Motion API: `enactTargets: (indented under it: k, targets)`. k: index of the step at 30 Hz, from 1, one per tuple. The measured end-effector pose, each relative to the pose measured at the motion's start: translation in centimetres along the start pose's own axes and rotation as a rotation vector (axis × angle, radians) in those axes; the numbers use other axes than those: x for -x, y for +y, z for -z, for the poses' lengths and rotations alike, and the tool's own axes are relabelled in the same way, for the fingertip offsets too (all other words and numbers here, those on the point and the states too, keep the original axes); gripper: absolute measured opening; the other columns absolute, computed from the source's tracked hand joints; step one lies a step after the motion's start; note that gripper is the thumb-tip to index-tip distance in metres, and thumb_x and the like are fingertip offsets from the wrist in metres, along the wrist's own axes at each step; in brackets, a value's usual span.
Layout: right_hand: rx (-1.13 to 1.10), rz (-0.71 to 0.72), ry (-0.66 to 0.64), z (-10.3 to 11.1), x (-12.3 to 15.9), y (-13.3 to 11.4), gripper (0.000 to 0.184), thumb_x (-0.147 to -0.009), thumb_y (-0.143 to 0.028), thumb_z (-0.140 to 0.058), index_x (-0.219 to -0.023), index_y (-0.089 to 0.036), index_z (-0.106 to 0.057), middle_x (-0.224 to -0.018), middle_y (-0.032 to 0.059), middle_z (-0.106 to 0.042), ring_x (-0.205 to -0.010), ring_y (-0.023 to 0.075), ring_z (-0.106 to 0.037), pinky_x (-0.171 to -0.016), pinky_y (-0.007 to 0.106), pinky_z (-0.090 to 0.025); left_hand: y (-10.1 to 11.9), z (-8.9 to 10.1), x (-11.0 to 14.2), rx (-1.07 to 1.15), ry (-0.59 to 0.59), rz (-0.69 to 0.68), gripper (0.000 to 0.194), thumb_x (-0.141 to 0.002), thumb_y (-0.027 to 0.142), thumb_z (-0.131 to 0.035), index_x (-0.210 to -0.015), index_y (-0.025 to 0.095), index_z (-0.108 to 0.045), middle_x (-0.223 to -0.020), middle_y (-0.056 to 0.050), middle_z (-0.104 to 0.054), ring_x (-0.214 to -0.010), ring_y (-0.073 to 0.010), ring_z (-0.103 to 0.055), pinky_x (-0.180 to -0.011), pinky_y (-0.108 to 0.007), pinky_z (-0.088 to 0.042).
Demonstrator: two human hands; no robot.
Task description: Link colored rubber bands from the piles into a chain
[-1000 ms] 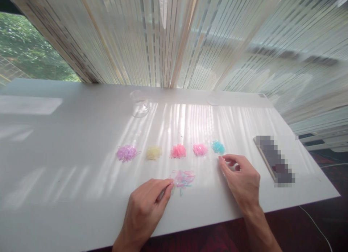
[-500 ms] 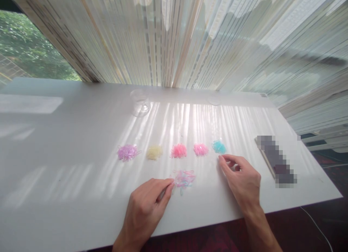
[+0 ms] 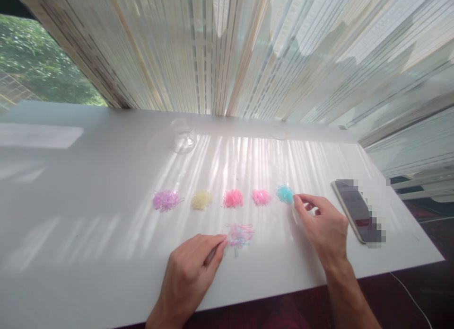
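Note:
Small elastic bands lie sorted in a row of piles on the white table (image 3: 88, 187): purple (image 3: 165, 200), pale yellow (image 3: 201, 200), coral pink (image 3: 233, 198), lighter pink (image 3: 261, 197) and teal (image 3: 284, 193). A mixed pile (image 3: 240, 234) lies nearer me. My left hand (image 3: 189, 277) rests curled on the table, its fingertips pinched at the mixed pile's left edge. My right hand (image 3: 322, 227) has its thumb and forefinger pinched together right beside the teal pile; what is in the pinch is too small to see.
A clear glass jar (image 3: 183, 137) stands at the back of the table and a clear round lid (image 3: 279, 132) lies farther right. A phone (image 3: 358, 210) lies right of my right hand. Striped curtains hang behind.
My right hand moved up and to the right, from below the teal pile to its right edge. My left hand stayed at the mixed pile.

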State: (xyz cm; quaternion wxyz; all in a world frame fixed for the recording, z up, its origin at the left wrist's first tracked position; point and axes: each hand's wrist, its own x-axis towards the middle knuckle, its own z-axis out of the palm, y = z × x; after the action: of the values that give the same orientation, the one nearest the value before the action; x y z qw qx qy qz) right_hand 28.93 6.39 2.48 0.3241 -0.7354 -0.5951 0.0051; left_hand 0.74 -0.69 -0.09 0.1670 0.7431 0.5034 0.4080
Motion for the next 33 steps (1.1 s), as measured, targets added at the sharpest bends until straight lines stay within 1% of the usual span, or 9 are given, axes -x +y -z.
enactTargets:
  k: [7,10,12,13,17,20,24,29,33]
  targets:
    - [-0.017,0.014,-0.059,0.2,-0.3,0.2,0.043,-0.09,-0.06,-0.06,-0.087,-0.021,-0.077,-0.081,0.0063,-0.076,-0.067,0.0208,-0.065,-0.069,0.035,-0.05,0.1,0.0,-0.2,-0.002,0.0,0.001,0.01,-0.1,0.017,-0.061,-0.102,0.019,-0.071,-0.08,-0.002,-0.075,-0.064,-0.0147,-0.07,-0.064,-0.027,-0.055]
    - [-0.004,0.045,0.017,0.5,0.3,-0.2,0.036,-0.094,-0.051,-0.06,-0.086,-0.02,-0.077,-0.078,0.0052,-0.073,-0.064,0.0187,-0.062,-0.064,0.033,-0.048,0.0,-0.1,-0.2,0.004,0.002,-0.003,0.009,-0.1,0.016,-0.062,-0.102,0.018,-0.07,-0.081,-0.002,-0.076,-0.067,-0.0152,-0.071,-0.065,-0.027,-0.056]
    - [-0.036,0.113,0.052,0.6,1.2,-0.8,0.028,-0.096,-0.042,-0.061,-0.086,-0.02,-0.075,-0.075,0.0038,-0.07,-0.062,0.0171,-0.059,-0.061,0.032,-0.046,0.0,-0.1,-0.3,0.011,0.008,-0.007,0.009,-0.099,0.015,-0.062,-0.102,0.018,-0.07,-0.083,-0.002,-0.076,-0.068,-0.0153,-0.071,-0.065,-0.027,-0.056]
    - [-0.078,0.164,0.037,0.7,1.8,-1.2,0.024,-0.097,-0.038,-0.062,-0.086,-0.02,-0.074,-0.075,0.0033,-0.07,-0.063,0.0167,-0.059,-0.06,0.031,-0.046,0.1,-0.1,-0.3,0.02,0.011,-0.005,0.009,-0.099,0.015,-0.062,-0.101,0.019,-0.071,-0.083,-0.002,-0.077,-0.069,-0.0154,-0.072,-0.065,-0.027,-0.057]
    - [-0.342,0.357,-0.209,0.5,4.3,-3.2,0.01,-0.097,-0.024,-0.064,-0.097,-0.023,-0.074,-0.084,0.0036,-0.073,-0.072,0.0174,-0.066,-0.061,0.03,-0.053,0.6,0.1,-0.8,0.111,0.017,0.082,0.01,-0.099,0.02,-0.064,-0.1,0.021,-0.073,-0.085,-0.002,-0.078,-0.067,-0.0147,-0.072,-0.063,-0.024,-0.058]
    - [-0.538,0.427,-0.366,0.1,5.7,-4.4,0.017,-0.096,-0.02,-0.066,-0.111,-0.024,-0.072,-0.091,0.0047,-0.074,-0.079,0.0183,-0.069,-0.066,0.03,-0.059,1.3,0.2,-1.1,0.169,0.035,0.157,0.009,-0.099,0.023,-0.065,-0.099,0.022,-0.075,-0.082,-0.001,-0.078,-0.062,-0.0129,-0.069,-0.062,-0.022,-0.059]
    - [-0.707,0.411,-0.416,-0.8,6.6,-5.4,0.026,-0.094,-0.021,-0.069,-0.12,-0.024,-0.068,-0.094,0.005,-0.075,-0.08,0.0182,-0.07,-0.066,0.029,-0.06,1.8,-0.2,-1.4,0.207,0.003,0.13,0.009,-0.099,0.023,-0.066,-0.099,0.022,-0.075,-0.083,-0.001,-0.078,-0.062,-0.0122,-0.069,-0.062,-0.021,-0.059]
    - [-0.796,0.353,-0.373,-1.7,7.1,-5.8,0.011,-0.095,-0.017,-0.066,-0.102,-0.024,-0.072,-0.083,0.0016,-0.074,-0.073,0.0153,-0.067,-0.064,0.026,-0.056,1.7,-0.9,-1.6,0.233,-0.079,0.104,0.013,-0.1,0.026,-0.065,-0.102,0.022,-0.076,-0.084,-0.003,-0.079,-0.064,-0.0132,-0.071,-0.062,-0.022,-0.06]
    - [-0.837,0.338,-0.336,-1.8,7.2,-5.7,0.012,-0.095,-0.016,-0.066,-0.102,-0.024,-0.072,-0.083,0.0013,-0.074,-0.074,0.0154,-0.068,-0.064,0.025,-0.056,1.6,-1.0,-2.0,0.236,-0.083,0.106,0.013,-0.099,0.028,-0.065,-0.099,0.022,-0.077,-0.081,-0.001,-0.079,-0.06,-0.0119,-0.069,-0.058,-0.02,-0.059]
